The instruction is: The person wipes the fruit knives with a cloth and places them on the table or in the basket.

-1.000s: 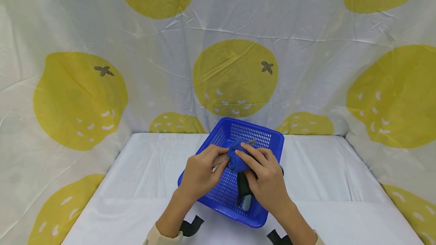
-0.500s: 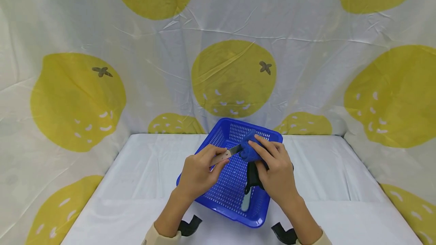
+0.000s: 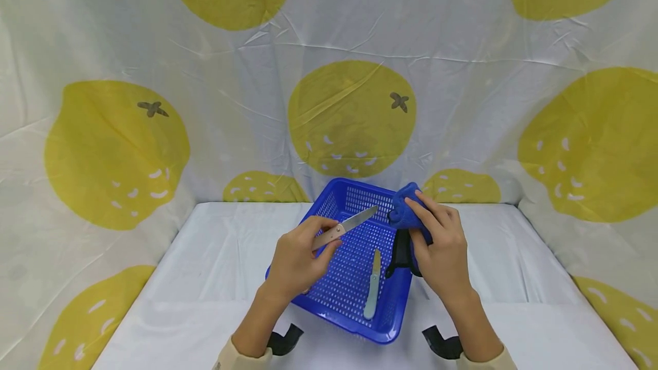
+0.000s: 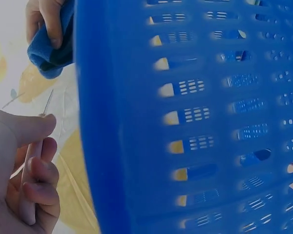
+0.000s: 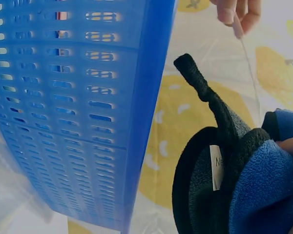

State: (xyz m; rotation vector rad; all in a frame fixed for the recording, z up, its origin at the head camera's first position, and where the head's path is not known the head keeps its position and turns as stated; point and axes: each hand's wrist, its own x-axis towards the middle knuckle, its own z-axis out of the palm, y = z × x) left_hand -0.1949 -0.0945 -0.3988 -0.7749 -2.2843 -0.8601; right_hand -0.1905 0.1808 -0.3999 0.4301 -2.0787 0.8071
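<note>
In the head view my left hand (image 3: 295, 258) grips the pale pinkish handle of a small knife (image 3: 361, 218). The blade points up and to the right, bare, above the blue basket (image 3: 354, 327). My right hand (image 3: 443, 253) pinches a bunched blue cloth (image 3: 403, 210) with black edging, held a little right of the blade tip and apart from it. A black flap of the cloth hangs over the basket's right rim. In the right wrist view, the cloth (image 5: 268, 183) shows a white label. Fingers curl around the knife handle (image 4: 29, 190) in the left wrist view.
Inside the basket lies another knife (image 3: 372, 293) with a pale green handle. Part of a further object shows beside my left wrist, too hidden to identify. A white cloth (image 3: 226, 267) covers the table, and a lemon-print curtain (image 3: 354, 124) hangs behind.
My right hand has drawn the cloth off the knife blade, up and to the right. The whole blade now shows, and so does the green-handled knife in the basket. My left hand has barely moved.
</note>
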